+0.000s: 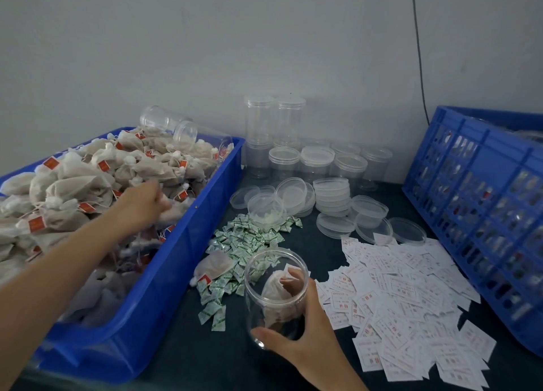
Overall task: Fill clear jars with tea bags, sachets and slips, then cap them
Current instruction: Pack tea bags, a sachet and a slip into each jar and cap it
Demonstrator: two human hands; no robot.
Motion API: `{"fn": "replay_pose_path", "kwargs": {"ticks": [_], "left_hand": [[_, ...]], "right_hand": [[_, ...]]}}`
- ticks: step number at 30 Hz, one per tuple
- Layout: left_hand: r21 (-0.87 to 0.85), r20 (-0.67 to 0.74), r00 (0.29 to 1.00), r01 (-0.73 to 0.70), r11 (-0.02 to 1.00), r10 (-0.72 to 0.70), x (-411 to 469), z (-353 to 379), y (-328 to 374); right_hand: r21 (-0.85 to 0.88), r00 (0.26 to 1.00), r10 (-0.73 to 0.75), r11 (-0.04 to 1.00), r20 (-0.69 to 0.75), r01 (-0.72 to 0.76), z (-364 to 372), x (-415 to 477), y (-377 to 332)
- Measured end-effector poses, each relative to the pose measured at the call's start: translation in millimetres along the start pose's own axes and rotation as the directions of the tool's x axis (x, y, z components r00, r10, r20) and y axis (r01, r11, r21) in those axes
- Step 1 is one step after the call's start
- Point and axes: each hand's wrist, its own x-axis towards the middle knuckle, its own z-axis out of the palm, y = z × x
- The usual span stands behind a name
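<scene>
Obs. 1: Your R hand [302, 332] grips the clear jar [276, 276] low on its wall. Thumb lies across the near side; fingers curl round the far side & show through the plastic. Jar is uncapped, mouth tilted toward you, at front-centre of the desk [205, 349]. Can't tell if its base touches the desk. Inside: one tea bag [271, 288], against the far wall.

Obs. 2: Your L hand [145, 202] is down in the blue bin [164, 288], on the heaped tea bags [88, 182], toward the bin's right wall. Fingers are motion-blurred, so can't tell if they're spread or closed on a bag.

Obs. 3: Bin sits on the left of the desk, piled w/ red-tagged bags. Two empty jars [185, 132] lie on their sides on the heap at the far end.

Obs. 4: Sachets [244, 241], green/white, lie in a loose pile just right of the bin, behind & left of the held jar. A stray tea bag [216, 265] lies on that pile. A shallow clear container [266, 210] sits at the pile's far edge.

Obs. 5: Slips [411, 296], white w/ red print, are spread right of the held jar, reaching the blue crate [470, 185] at the right edge.

Obs. 6: Loose lids [332, 196] are stacked & scattered behind the slips. Short capped jars [317, 158] stand behind them, tall jars [289, 120] at the wall.
</scene>
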Motion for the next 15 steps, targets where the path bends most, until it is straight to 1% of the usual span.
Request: {"fn": "replay_pose_path", "kwargs": {"ticks": [1, 4, 6, 7, 9, 11, 13, 14, 15], "left_hand": [[-0.056, -0.046, 0.999, -0.025, 0.998, 0.023, -1.5, -5.0, 4.6], [-0.138, -0.148, 0.982, -0.137, 0.981, 0.116, -8.8, -19.9, 24.7], [-0.243, -0.143, 0.975, -0.203, 0.948, 0.172, -18.0, -25.4, 44.3], [-0.302, -0.113, 0.973, -0.227, 0.926, 0.202, -24.7, -26.7, 55.2], [-0.421, -0.007, 0.957, -0.266, 0.867, 0.29, -42.5, -24.9, 77.3], [-0.515, 0.15, 0.9, -0.283, 0.809, 0.41, -63.8, -19.4, 96.1], [-0.509, 0.284, 0.808, -0.329, 0.795, 0.516, -80.2, -10.5, 109.5], [-0.475, 0.325, 0.774, -0.363, 0.802, 0.543, -84.9, -4.8, 113.1], [-0.421, 0.341, 0.762, -0.4, 0.814, 0.551, -87.2, 0.2, 114.2]], "right_hand": [[0.0, 1.0, 0.0, 1.0, 0.0, 0.0, -0.1, -0.2, 0.1], [-0.001, 1.0, -0.001, 1.0, 0.001, 0.001, 0.0, -0.5, 0.3], [-0.002, 1.0, 0.001, 1.0, 0.003, -0.001, 0.0, -0.9, -0.4], [0.0, 1.0, 0.001, 1.0, 0.003, -0.001, 0.0, -1.0, -0.7], [0.006, 1.0, 0.0, 1.0, 0.004, 0.0, -0.3, -1.4, -0.8], [0.013, 1.0, 0.0, 1.0, 0.003, 0.0, -0.4, -1.4, -1.2], [0.016, 1.0, -0.004, 1.0, -0.002, 0.004, -0.3, -0.6, -2.3], [0.016, 1.0, -0.008, 1.0, -0.002, 0.008, -0.2, -0.1, -2.7], [0.015, 1.0, -0.014, 1.0, -0.002, 0.015, 0.0, 0.2, -2.9]]}}
